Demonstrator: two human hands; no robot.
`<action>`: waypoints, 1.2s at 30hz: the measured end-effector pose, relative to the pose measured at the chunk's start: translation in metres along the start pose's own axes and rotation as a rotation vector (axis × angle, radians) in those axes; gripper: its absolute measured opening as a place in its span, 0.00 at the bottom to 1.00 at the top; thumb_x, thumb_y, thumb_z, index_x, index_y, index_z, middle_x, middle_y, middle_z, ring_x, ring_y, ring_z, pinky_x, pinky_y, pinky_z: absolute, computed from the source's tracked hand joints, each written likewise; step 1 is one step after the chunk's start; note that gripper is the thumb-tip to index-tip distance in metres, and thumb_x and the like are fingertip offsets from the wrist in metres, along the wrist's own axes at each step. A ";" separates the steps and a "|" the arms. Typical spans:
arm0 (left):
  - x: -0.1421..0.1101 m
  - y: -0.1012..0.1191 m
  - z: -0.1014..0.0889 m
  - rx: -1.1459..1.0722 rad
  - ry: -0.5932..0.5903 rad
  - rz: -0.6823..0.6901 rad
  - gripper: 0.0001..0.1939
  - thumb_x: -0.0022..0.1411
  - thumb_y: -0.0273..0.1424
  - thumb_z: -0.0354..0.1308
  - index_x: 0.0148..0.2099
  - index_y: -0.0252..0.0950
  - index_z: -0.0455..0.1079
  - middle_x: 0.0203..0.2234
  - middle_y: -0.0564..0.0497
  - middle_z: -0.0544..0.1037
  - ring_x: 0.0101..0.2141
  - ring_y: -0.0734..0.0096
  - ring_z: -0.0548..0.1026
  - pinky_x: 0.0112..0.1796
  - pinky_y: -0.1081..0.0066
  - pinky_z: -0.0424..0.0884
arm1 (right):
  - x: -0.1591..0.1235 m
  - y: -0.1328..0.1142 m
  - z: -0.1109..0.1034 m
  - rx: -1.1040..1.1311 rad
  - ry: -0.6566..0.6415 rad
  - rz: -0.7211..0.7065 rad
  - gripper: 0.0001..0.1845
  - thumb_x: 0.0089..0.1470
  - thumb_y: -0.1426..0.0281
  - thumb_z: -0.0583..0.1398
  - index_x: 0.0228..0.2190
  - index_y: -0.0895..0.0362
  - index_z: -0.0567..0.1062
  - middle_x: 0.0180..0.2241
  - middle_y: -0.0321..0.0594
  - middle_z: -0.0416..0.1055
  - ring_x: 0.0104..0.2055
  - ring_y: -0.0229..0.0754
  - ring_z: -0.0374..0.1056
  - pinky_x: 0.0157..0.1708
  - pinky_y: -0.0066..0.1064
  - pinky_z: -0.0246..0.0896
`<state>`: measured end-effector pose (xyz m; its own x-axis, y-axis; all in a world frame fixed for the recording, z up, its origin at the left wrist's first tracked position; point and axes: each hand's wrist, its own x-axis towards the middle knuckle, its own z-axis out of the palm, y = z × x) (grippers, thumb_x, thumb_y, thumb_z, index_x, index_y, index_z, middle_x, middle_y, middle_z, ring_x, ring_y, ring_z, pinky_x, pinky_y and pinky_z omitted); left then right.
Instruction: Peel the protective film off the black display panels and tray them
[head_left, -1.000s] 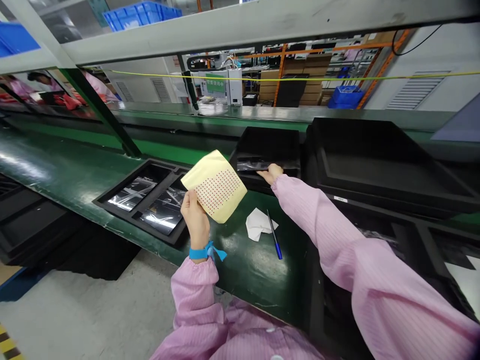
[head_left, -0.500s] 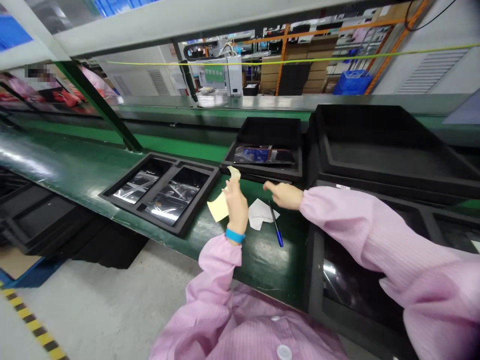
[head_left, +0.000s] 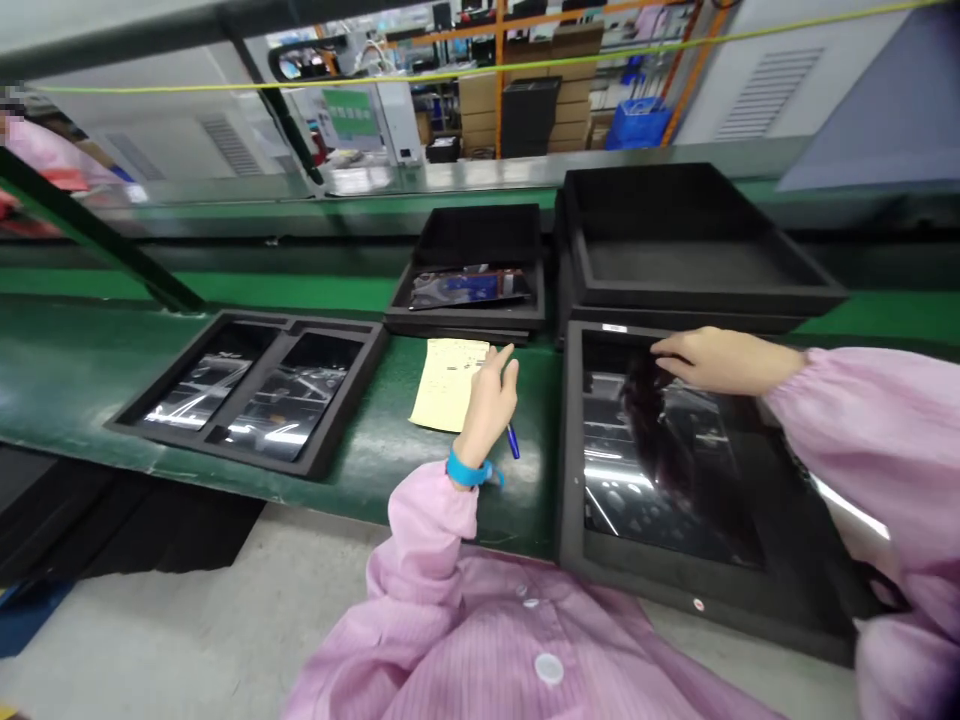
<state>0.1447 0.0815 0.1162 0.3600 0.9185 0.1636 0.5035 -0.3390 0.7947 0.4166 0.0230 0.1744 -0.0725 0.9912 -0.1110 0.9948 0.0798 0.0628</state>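
Note:
A pale yellow sheet (head_left: 448,385) with small print lies flat on the green belt (head_left: 90,360). My left hand (head_left: 487,400), with a blue wrist band, rests at the sheet's right edge, fingers held together on it. A blue pen (head_left: 513,441) pokes out from under that hand. My right hand (head_left: 712,358) lies over the far edge of a glossy dark panel (head_left: 645,470) that sits in a black foam tray (head_left: 574,440). Its fingers are stretched out and point left.
A two-pocket black tray (head_left: 330,440) with wrapped panels lies to the left on the belt. Behind the sheet stands a small black tray (head_left: 465,322) holding a wrapped part. A stack of empty black trays (head_left: 697,290) is at the back right. Shelving and boxes lie beyond.
My left hand has lowered the yellow sheet from the air onto the belt. My right hand has drawn back from the small rear tray and moved right onto the glossy panel. The view tilted down.

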 end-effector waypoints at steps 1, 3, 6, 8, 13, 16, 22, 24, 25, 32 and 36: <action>-0.008 0.008 -0.001 -0.025 -0.030 0.042 0.21 0.69 0.30 0.44 0.60 0.28 0.64 0.60 0.36 0.65 0.63 0.61 0.58 0.61 0.62 0.56 | -0.002 0.006 0.007 -0.008 0.013 0.040 0.19 0.57 0.68 0.52 0.43 0.65 0.75 0.42 0.53 0.71 0.39 0.51 0.71 0.42 0.41 0.66; -0.024 0.021 0.002 -0.063 -0.087 0.101 0.21 0.68 0.32 0.45 0.59 0.29 0.65 0.60 0.37 0.65 0.63 0.63 0.58 0.61 0.63 0.56 | -0.007 0.006 0.021 -0.021 0.067 0.095 0.25 0.58 0.63 0.50 0.48 0.68 0.72 0.46 0.57 0.68 0.44 0.57 0.68 0.44 0.48 0.64; -0.043 0.034 0.011 -0.063 -0.244 0.185 0.24 0.67 0.35 0.49 0.62 0.31 0.62 0.63 0.34 0.57 0.65 0.59 0.51 0.62 0.58 0.51 | -0.018 -0.005 0.036 0.005 0.147 0.094 0.29 0.59 0.59 0.48 0.55 0.64 0.66 0.52 0.54 0.64 0.52 0.60 0.63 0.48 0.53 0.60; -0.051 0.039 0.015 0.015 -0.471 0.279 0.36 0.60 0.44 0.57 0.66 0.34 0.55 0.67 0.33 0.41 0.66 0.49 0.35 0.62 0.47 0.43 | -0.025 -0.006 0.042 0.052 0.183 0.082 0.28 0.59 0.61 0.47 0.56 0.62 0.65 0.55 0.48 0.63 0.55 0.57 0.61 0.52 0.53 0.57; -0.061 0.048 0.018 0.354 -0.689 0.526 0.55 0.39 0.53 0.68 0.64 0.32 0.57 0.66 0.28 0.26 0.61 0.34 0.18 0.55 0.31 0.25 | -0.036 0.011 0.032 0.180 0.268 0.120 0.26 0.58 0.64 0.44 0.49 0.63 0.71 0.51 0.47 0.68 0.52 0.50 0.65 0.53 0.44 0.61; -0.061 0.051 0.020 0.414 -0.724 0.795 0.40 0.46 0.44 0.68 0.58 0.31 0.64 0.66 0.28 0.43 0.65 0.35 0.35 0.58 0.34 0.33 | -0.052 0.020 0.008 0.266 0.243 0.067 0.24 0.58 0.61 0.45 0.44 0.60 0.73 0.43 0.44 0.73 0.43 0.47 0.70 0.47 0.40 0.66; -0.063 0.049 0.016 0.290 -0.576 1.215 0.09 0.58 0.25 0.54 0.42 0.30 0.72 0.50 0.37 0.75 0.54 0.52 0.71 0.57 0.48 0.62 | -0.114 0.039 -0.012 0.299 0.082 -0.172 0.20 0.56 0.65 0.46 0.44 0.52 0.73 0.41 0.38 0.74 0.41 0.45 0.72 0.42 0.38 0.71; -0.063 0.049 0.012 0.124 -0.362 1.269 0.08 0.59 0.23 0.53 0.40 0.30 0.72 0.43 0.39 0.79 0.48 0.59 0.76 0.55 0.57 0.68 | -0.127 0.041 -0.003 0.214 0.151 -0.253 0.24 0.52 0.66 0.51 0.51 0.50 0.70 0.47 0.40 0.71 0.47 0.50 0.70 0.44 0.44 0.71; -0.062 0.050 0.010 0.041 -0.263 1.268 0.07 0.60 0.23 0.55 0.41 0.29 0.71 0.42 0.39 0.80 0.47 0.60 0.77 0.54 0.60 0.69 | -0.129 0.039 0.003 0.172 0.194 -0.297 0.28 0.51 0.66 0.53 0.55 0.49 0.67 0.51 0.41 0.68 0.52 0.53 0.66 0.46 0.48 0.69; -0.077 0.050 0.010 -0.531 0.004 0.509 0.36 0.53 0.39 0.66 0.62 0.43 0.58 0.62 0.41 0.63 0.62 0.58 0.61 0.61 0.56 0.57 | -0.120 -0.019 0.024 0.138 0.596 -0.576 0.30 0.62 0.78 0.49 0.63 0.50 0.52 0.55 0.38 0.65 0.58 0.36 0.61 0.61 0.35 0.57; -0.089 0.048 -0.002 -1.049 -0.272 -0.015 0.43 0.59 0.52 0.53 0.69 0.44 0.38 0.64 0.38 0.57 0.58 0.55 0.67 0.52 0.57 0.68 | -0.136 -0.044 0.021 -0.023 0.598 -0.687 0.24 0.63 0.78 0.44 0.59 0.60 0.59 0.57 0.46 0.61 0.63 0.47 0.52 0.64 0.47 0.51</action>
<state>0.1351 -0.0161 0.1406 0.5865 0.8014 0.1171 -0.3667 0.1338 0.9206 0.3843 -0.1172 0.1656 -0.6797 0.6142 0.4009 0.7182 0.6685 0.1935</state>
